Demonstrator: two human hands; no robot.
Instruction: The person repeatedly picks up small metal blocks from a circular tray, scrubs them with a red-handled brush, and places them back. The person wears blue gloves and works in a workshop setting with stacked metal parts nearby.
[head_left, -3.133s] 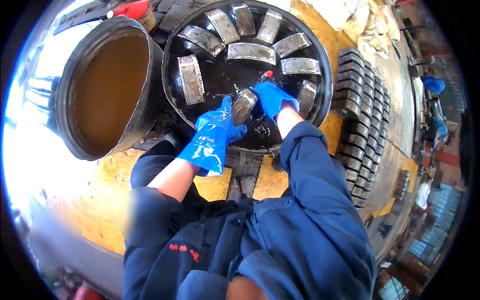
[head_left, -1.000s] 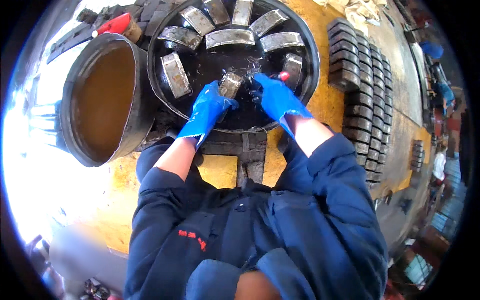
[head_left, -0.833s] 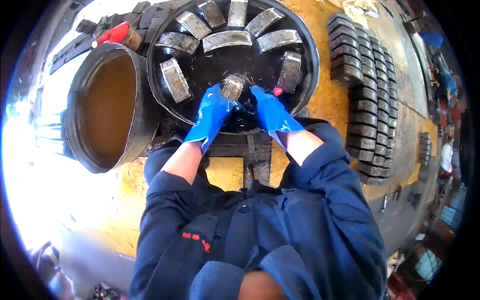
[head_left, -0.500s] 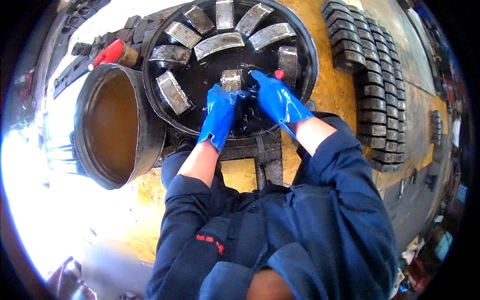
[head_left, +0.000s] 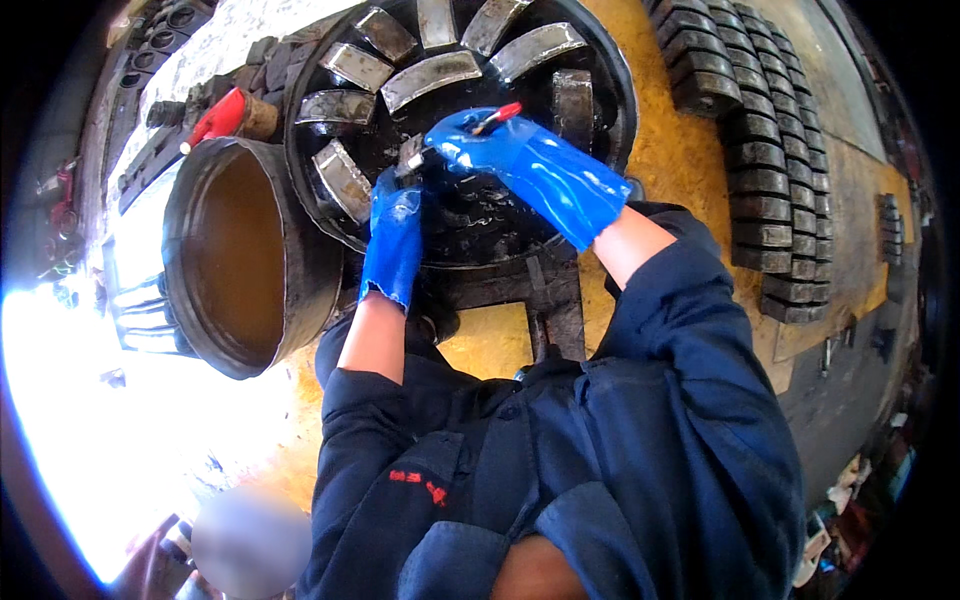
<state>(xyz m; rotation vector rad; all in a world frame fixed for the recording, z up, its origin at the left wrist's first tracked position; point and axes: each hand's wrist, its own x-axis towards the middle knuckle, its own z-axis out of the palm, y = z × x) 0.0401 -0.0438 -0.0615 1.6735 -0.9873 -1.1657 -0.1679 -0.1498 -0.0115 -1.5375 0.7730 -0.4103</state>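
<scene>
Both my hands wear blue rubber gloves and work over a round black tray (head_left: 628,100). My left hand (head_left: 395,215) is closed on a small metal block (head_left: 410,153), stood on end at its fingertips and mostly hidden by the gloves. My right hand (head_left: 470,145) is closed around a slim red-handled tool (head_left: 498,117). The tool's red end sticks up past the knuckles, and its working end, against the block, is too small to make out. Dark, wet liquid covers the tray floor. Several curved metal blocks (head_left: 430,80) lie around its far side.
Left of the tray stands a dark metal bucket (head_left: 310,260) holding brown liquid. A red funnel-like object (head_left: 215,120) lies beyond it. Long rows of stacked dark blocks (head_left: 765,190) fill the right side. At lower left is a blurred round shape (head_left: 250,540).
My left hand has moved left with the block, turning it. My right hand has swung left and up to meet it, with the red-handled tool now across the block.
</scene>
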